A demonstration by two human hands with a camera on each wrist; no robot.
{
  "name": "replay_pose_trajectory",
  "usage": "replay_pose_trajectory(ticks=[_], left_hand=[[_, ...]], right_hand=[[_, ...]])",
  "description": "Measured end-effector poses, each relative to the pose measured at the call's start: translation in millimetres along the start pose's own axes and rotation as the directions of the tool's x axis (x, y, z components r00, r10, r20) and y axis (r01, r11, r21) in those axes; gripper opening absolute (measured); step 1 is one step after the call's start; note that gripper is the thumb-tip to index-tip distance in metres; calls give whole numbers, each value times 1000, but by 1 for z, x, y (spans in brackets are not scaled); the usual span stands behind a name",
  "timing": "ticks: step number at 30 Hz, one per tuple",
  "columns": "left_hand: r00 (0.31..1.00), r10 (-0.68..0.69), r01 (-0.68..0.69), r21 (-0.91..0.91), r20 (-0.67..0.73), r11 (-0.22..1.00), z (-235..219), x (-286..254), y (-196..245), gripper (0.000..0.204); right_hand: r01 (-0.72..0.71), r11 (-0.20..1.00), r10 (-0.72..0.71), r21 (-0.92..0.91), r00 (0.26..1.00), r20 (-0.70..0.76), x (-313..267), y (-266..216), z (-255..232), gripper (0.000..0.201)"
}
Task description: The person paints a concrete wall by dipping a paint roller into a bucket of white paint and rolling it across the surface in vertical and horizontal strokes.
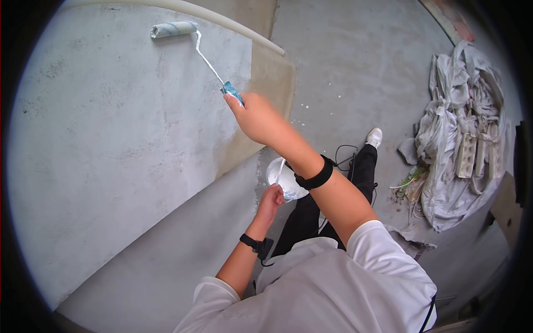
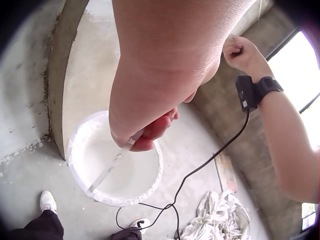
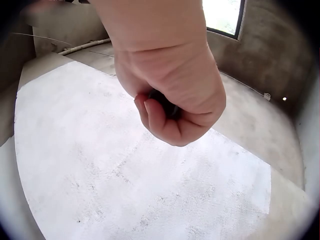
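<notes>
My right hand (image 1: pixel 255 119) grips the blue handle of a paint roller (image 1: pixel 173 29), its pale sleeve lying against the upper part of the white-painted wall (image 1: pixel 122 133). A thin bent rod, coated in white, joins sleeve and handle. In the right wrist view the fingers (image 3: pixel 172 131) curl round the dark end of the handle; the sleeve is hidden there. Lower down, my left hand (image 1: pixel 270 198) holds the bail handle (image 2: pixel 111 166) of a white bucket (image 2: pixel 76 165). White paint lies inside, and paint coats the bucket's rim.
A pale pipe (image 1: pixel 233 25) runs along the wall's edge, beside a bare, unpainted strip (image 1: pixel 272 89). White plastic sheeting (image 1: pixel 444 119) with debris lies on the floor at right. A black cable (image 2: pixel 197 167) hangs from the right wrist camera. Paint drops spot the grey floor.
</notes>
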State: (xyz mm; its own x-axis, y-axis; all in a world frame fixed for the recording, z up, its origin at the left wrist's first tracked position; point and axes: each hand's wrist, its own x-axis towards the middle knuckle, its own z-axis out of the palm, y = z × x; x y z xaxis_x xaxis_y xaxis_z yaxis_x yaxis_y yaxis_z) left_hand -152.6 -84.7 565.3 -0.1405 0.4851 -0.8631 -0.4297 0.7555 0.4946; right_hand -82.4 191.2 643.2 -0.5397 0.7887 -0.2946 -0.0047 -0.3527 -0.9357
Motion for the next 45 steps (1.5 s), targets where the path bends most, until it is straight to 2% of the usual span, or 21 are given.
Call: replay_pose_trajectory(ticks=[3,8,12,14,16,19,20,21,22,23,25,27,29,31,33,34,35,38,41,43,45], left_hand=[[999,-9,9,-13,-31,1000,-3,-1,-5,25],[997,12,-14,-25,-82,1000,-5,1,-11,24],[992,1,-7,-48,-123,999,-10,4,-13,18],[993,16,-23,-57,-121,998,-4,4,-9,17],[942,41,-77,-94,-334,993,22,-3,6,17],[923,88,-121,-67,-374,990,26,-3,7,19],[924,116,-152,-73,-366,986,26,-3,9,19],[956,91,-115,-71,-278,991,23,-3,11,21],[980,68,-80,-61,-186,995,22,-4,12,24],[980,106,-119,-65,-169,991,22,-3,15,24],[990,130,-133,-66,-50,989,27,-4,20,27],[983,181,-181,-88,-10,979,45,-4,35,29],[980,198,-197,-107,2,975,41,-9,35,31],[980,184,-187,-40,-78,981,50,-14,49,34],[966,247,-252,-57,-71,966,59,-23,59,35],[943,326,-330,-64,-69,942,73,-33,77,34],[928,367,-370,-52,-59,928,80,-35,87,32],[915,394,-402,-122,-81,908,103,-43,109,32],[907,413,-421,-201,-85,884,121,-53,126,33],[835,541,-549,-79,-103,832,128,-58,135,33],[814,572,-579,-69,-99,812,133,-61,150,34]], right_hand=[[-27,999,26,-35,999,-20,-14,14,16,56],[-84,993,92,-87,991,96,-43,21,21,56],[-80,992,91,-99,990,107,-63,39,33,57],[-142,984,159,-109,973,167,-74,46,39,52],[-135,986,150,-96,975,165,-84,53,46,51],[-134,986,151,-99,972,182,-98,64,49,49],[-121,990,132,-75,978,164,-101,65,47,51],[-105,993,112,-52,983,145,-103,63,43,53],[-149,987,157,-67,976,150,-103,57,34,54],[-111,990,122,-87,982,145,-98,49,22,54],[-123,985,143,-124,976,163,-91,23,-2,55],[-50,989,68,-139,990,125,-85,-12,-18,56],[-31,997,41,-76,991,128,-79,-30,-23,56],[55,989,-34,-141,988,148,-65,-68,-32,56],[132,973,-97,-190,978,182,-59,-107,-32,55],[251,930,-197,-268,957,214,-60,-156,-32,54],[331,885,-268,-327,937,223,-59,-183,-30,54],[449,801,-390,-396,893,223,-61,-238,-18,52],[532,722,-475,-442,846,241,-60,-276,-4,51],[550,679,-485,-486,833,266,-57,-298,-2,50],[572,623,-506,-533,815,284,-53,-308,2,48]])
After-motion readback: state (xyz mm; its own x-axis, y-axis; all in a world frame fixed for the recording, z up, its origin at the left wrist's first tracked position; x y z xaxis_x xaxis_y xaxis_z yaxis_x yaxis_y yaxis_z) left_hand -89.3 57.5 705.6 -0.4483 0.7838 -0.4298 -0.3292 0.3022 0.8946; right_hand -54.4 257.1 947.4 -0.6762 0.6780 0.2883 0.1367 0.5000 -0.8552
